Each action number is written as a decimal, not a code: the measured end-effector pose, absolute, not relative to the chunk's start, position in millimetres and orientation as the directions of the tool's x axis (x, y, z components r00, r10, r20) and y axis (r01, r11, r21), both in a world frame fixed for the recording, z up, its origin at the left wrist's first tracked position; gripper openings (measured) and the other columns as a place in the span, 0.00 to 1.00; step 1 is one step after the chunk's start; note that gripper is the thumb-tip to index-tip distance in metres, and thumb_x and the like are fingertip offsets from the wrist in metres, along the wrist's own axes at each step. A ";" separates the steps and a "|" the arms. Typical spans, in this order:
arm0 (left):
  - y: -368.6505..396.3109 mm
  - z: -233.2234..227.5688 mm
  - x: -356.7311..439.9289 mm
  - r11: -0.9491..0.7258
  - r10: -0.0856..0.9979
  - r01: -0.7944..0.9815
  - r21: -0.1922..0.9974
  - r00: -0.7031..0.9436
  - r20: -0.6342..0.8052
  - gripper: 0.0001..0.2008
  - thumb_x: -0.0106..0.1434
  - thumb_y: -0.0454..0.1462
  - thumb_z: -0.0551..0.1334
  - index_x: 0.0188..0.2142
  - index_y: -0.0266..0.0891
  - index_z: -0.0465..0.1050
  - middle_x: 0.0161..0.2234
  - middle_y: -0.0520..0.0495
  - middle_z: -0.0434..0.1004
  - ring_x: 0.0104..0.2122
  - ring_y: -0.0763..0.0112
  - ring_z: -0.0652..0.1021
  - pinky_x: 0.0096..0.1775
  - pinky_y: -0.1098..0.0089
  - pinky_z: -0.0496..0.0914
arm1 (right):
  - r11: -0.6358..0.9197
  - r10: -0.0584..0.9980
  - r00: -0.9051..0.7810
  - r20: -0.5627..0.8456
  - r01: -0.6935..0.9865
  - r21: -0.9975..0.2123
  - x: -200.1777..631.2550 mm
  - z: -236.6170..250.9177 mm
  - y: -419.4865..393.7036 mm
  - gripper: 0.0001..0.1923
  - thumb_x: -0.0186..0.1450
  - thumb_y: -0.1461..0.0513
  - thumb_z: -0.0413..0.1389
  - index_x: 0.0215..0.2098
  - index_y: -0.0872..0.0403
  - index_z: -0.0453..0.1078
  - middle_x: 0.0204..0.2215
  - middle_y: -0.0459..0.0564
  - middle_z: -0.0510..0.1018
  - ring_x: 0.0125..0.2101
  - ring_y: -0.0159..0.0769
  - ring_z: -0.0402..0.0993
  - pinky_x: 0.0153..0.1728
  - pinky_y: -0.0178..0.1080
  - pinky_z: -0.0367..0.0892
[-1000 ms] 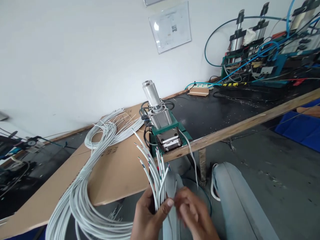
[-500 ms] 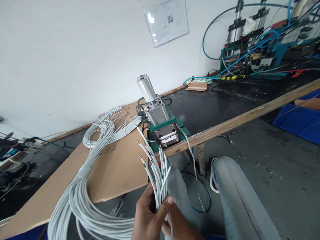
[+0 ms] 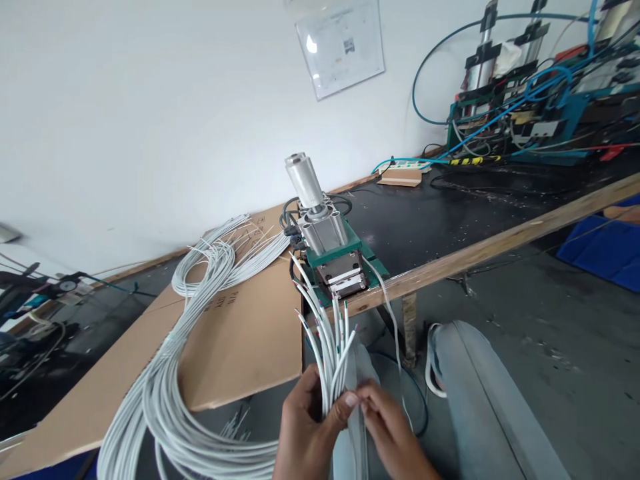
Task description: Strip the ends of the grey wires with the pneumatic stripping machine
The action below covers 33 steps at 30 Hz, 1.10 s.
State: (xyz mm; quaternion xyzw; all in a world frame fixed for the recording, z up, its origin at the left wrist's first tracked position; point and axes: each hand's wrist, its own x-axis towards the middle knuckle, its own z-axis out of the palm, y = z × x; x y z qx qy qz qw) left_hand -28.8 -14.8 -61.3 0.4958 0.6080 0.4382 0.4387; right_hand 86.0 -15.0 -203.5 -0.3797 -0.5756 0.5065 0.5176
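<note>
Faint dark print ran across the cardboard sheet [image 3: 240, 333] at the middle of the frame, too small to read. The laminated notice [image 3: 341, 50] on the wall, at the top centre, carried fine text and a small picture, equally illegible.

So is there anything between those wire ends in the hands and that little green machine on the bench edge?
Nothing visible. The wire ends fan up from the left hand toward the green machine, with only open air in the gap.

Bright, even daylight; glare on the wall sheet [image 3: 341, 55]; wide-angle bending at the edges; soft shadows, mostly sharp.
</note>
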 end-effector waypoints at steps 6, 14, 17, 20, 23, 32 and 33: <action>-10.9 -63.5 -27.6 0.095 0.995 0.265 0.959 -0.054 -0.083 0.17 0.55 0.49 0.71 0.31 0.36 0.78 0.21 0.53 0.71 0.22 0.72 0.70 0.26 0.75 0.67 | 0.073 0.939 -0.302 0.165 -0.291 -0.954 129.0 -119.7 3.6 0.16 0.73 0.49 0.52 0.51 0.49 0.70 0.29 0.43 0.67 0.25 0.30 0.64 0.26 0.33 0.62; -15.0 -62.2 -16.2 0.079 0.976 0.217 0.973 -0.215 -0.032 0.15 0.58 0.48 0.69 0.30 0.37 0.75 0.18 0.56 0.68 0.20 0.72 0.68 0.26 0.74 0.65 | -0.220 0.960 -0.278 -0.027 -0.692 -0.688 111.5 -102.7 15.4 0.27 0.62 0.49 0.66 0.54 0.50 0.67 0.34 0.46 0.75 0.29 0.34 0.75 0.29 0.37 0.73; -15.2 -59.9 -15.2 0.056 0.966 0.293 0.955 -0.259 0.023 0.15 0.60 0.47 0.67 0.26 0.39 0.72 0.16 0.58 0.62 0.20 0.72 0.66 0.25 0.74 0.63 | -0.349 0.937 -0.293 -0.190 -0.806 -0.478 105.7 -112.7 7.7 0.33 0.56 0.51 0.71 0.54 0.49 0.66 0.30 0.43 0.76 0.23 0.28 0.70 0.23 0.30 0.67; -15.2 -58.8 -14.4 0.046 0.966 0.347 0.937 -0.253 0.046 0.15 0.59 0.46 0.67 0.24 0.40 0.71 0.19 0.56 0.66 0.24 0.70 0.69 0.28 0.74 0.65 | -0.485 0.874 -0.436 -0.213 -0.771 -0.413 101.4 -121.4 -2.0 0.24 0.52 0.52 0.72 0.40 0.50 0.68 0.19 0.34 0.65 0.13 0.18 0.46 0.13 0.26 0.43; -16.9 -55.5 -11.2 0.084 0.986 0.397 0.914 -0.166 -0.019 0.14 0.58 0.46 0.66 0.23 0.38 0.74 0.19 0.54 0.69 0.22 0.71 0.68 0.26 0.73 0.63 | -0.535 0.814 -0.564 -0.137 -0.638 -0.554 103.2 -115.8 -6.6 0.17 0.52 0.57 0.69 0.31 0.52 0.66 0.16 0.32 0.57 0.14 0.19 0.42 0.16 0.29 0.41; -21.6 -50.2 -8.7 0.117 0.991 0.408 0.906 -0.110 -0.079 0.08 0.52 0.40 0.66 0.23 0.37 0.80 0.17 0.52 0.71 0.19 0.72 0.68 0.24 0.73 0.63 | -0.321 0.770 -0.636 -0.053 -0.314 -0.893 117.8 -82.7 0.5 0.16 0.46 0.70 0.52 0.33 0.51 0.67 0.27 0.39 0.65 0.28 0.30 0.58 0.29 0.32 0.54; -21.3 -53.0 -10.0 0.115 0.991 0.407 0.906 -0.106 -0.078 0.08 0.52 0.40 0.66 0.24 0.37 0.80 0.17 0.52 0.72 0.19 0.72 0.68 0.25 0.73 0.63 | -0.311 0.774 -0.631 -0.052 -0.307 -0.899 117.3 -84.1 0.6 0.16 0.46 0.70 0.52 0.33 0.51 0.66 0.27 0.39 0.65 0.28 0.30 0.59 0.29 0.32 0.55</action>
